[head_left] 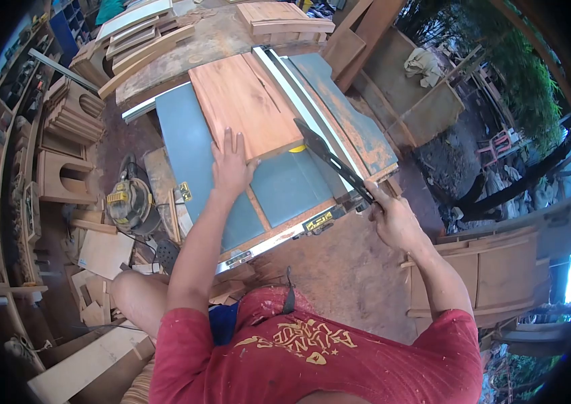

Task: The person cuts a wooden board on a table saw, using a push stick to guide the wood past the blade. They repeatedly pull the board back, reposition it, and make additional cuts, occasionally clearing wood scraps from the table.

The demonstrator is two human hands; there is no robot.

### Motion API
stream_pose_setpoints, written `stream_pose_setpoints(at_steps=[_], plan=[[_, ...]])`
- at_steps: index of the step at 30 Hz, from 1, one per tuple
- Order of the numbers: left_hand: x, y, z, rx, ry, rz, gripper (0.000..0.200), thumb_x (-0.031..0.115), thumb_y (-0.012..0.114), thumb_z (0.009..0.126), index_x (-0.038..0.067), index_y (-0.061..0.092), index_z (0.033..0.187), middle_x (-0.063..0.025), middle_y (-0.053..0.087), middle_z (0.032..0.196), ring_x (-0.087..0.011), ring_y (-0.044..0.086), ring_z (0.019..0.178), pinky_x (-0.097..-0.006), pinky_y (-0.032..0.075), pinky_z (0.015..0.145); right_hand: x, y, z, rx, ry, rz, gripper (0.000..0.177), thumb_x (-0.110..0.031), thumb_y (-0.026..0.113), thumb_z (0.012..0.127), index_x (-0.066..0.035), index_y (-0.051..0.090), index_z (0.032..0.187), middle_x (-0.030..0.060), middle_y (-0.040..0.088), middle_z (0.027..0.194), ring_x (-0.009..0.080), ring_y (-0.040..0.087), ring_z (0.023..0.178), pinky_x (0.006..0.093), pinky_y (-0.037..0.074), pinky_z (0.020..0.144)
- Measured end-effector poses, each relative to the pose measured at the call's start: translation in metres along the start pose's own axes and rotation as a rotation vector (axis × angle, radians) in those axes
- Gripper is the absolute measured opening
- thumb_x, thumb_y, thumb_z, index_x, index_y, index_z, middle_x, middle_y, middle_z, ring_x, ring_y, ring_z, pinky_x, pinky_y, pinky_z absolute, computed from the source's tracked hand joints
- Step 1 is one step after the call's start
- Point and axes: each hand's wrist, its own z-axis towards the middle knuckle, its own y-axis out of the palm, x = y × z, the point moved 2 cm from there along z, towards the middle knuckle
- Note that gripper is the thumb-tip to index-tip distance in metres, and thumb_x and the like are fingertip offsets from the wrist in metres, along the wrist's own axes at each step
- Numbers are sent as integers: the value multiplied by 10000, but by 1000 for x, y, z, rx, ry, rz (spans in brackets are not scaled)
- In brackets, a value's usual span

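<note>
A wide reddish-brown wooden board [242,101] lies flat on the grey table saw top [292,185], its right side along the long metal fence [292,97]. My left hand [231,165] rests on the board's near left corner, fingers stretched out and the thumb at the near edge. Closed around the handle of a black push stick [332,160] is my right hand [392,219], to the right of the fence. The stick's tip meets the board's near right corner. A dark slit runs along the board near the fence. No blade is visible.
Beyond the saw stands a worktable [215,40] with stacked boards [282,17]. On the floor at left is a yellow-and-black machine [130,198] among wood offcuts [107,252]. Shelves line the left side. Wooden panels [487,273] stand at right.
</note>
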Motion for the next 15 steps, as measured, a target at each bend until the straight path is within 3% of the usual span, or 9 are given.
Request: stream_pose_setpoints(at_steps=[3, 6, 15], plan=[[-3, -1, 9, -40, -40, 11, 842, 395, 770, 865, -10, 413, 1511, -262, 284, 1621, -576, 322, 1413, -595, 356, 1154, -9, -6, 7, -24, 33, 15, 539, -31, 502, 929, -54, 528, 1467, 279, 704, 886, 461, 690, 873, 517, 521, 844], [-3, -8, 16, -122, -108, -7, 847, 404, 757, 875, 25, 389, 1538, -231, 254, 1650, -616, 320, 1393, -598, 402, 1122, -1, 2, 16, 35, -55, -58, 556, 31, 471, 923, -30, 519, 1474, 212, 691, 783, 368, 719, 794, 444, 538, 796], [-15, -4, 35, -162, -125, 41, 862, 439, 741, 881, 83, 365, 1569, -204, 227, 1672, -629, 329, 1382, -592, 424, 1110, -1, 8, 39, 89, -105, -89, 538, 3, 473, 924, -23, 535, 1458, 238, 685, 797, 391, 710, 792, 449, 536, 793]])
